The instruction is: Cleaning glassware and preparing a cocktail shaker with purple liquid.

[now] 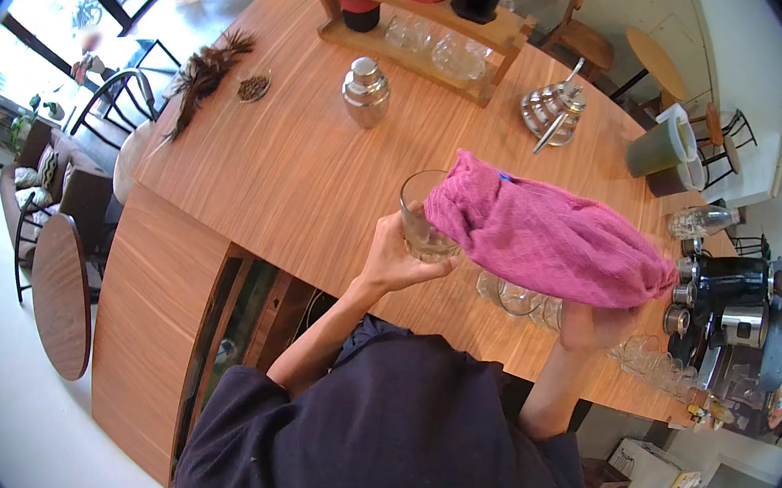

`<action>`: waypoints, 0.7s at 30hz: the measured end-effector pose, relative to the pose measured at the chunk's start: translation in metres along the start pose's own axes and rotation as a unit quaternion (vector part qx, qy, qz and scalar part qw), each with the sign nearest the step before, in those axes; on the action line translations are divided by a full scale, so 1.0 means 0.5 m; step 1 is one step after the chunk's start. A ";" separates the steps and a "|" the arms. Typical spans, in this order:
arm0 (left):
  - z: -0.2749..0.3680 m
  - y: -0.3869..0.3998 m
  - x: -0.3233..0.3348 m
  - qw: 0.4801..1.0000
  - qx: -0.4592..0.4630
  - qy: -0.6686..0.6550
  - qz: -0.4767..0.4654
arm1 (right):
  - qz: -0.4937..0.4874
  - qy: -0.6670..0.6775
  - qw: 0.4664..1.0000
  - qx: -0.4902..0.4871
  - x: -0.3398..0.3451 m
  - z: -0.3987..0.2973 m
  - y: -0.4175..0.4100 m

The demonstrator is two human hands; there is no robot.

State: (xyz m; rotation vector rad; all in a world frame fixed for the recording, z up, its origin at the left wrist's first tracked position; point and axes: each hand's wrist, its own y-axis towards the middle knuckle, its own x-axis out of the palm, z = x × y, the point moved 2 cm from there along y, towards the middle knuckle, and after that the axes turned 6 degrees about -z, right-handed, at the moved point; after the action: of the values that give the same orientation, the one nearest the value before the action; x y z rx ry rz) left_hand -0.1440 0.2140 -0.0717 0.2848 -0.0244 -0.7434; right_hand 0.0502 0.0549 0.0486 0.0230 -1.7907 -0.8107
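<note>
My left hand (400, 258) grips a clear drinking glass (428, 237) low on its side, holding it tilted above the wooden counter (282, 181). A pink cloth (558, 241) stretches from the glass's rim towards the right; its left end overlaps the glass, and I cannot tell whether it reaches inside. Slightly blurred, my right hand (591, 328) holds the cloth from below near its right end, with most of the fingers hidden by the fabric. Beneath the cloth several clear glasses (518, 298) stand on the counter, partly covered from view.
Beyond my hands stand a metal cocktail shaker (365, 93), a metal kettle (554, 111) and a wooden dripper stand (418, 66). Green-filled pitcher (663, 145), more glasses (656, 364) and a coffee machine (735, 334) line the right side. A dish of coffee beans (253, 87) sits at left.
</note>
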 end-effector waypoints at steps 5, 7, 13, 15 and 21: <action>0.022 0.002 0.036 0.985 -0.036 -0.169 -0.011 | 0.154 0.388 0.907 -0.048 -0.028 0.008 -0.084; 0.044 -0.032 0.070 0.970 -0.075 -0.232 0.005 | 0.201 0.256 0.945 -0.032 -0.038 0.061 -0.139; 0.181 -0.040 0.111 0.906 -0.050 -0.421 0.000 | 0.196 0.132 0.972 0.003 0.010 0.068 -0.151; 0.166 -0.063 0.128 0.925 -0.059 -0.375 -0.033 | 0.157 -0.035 0.987 0.012 0.054 0.068 -0.152; 0.124 -0.171 0.169 0.977 -0.051 -0.158 -0.137 | -0.135 -0.791 0.594 -0.061 0.126 0.092 -0.151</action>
State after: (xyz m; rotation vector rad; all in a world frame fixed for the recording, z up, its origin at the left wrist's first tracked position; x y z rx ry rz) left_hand -0.1458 0.0822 -0.0414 0.0692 -0.2515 -1.0559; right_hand -0.0407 -0.0042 0.0540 -0.7860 -3.4556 -1.3272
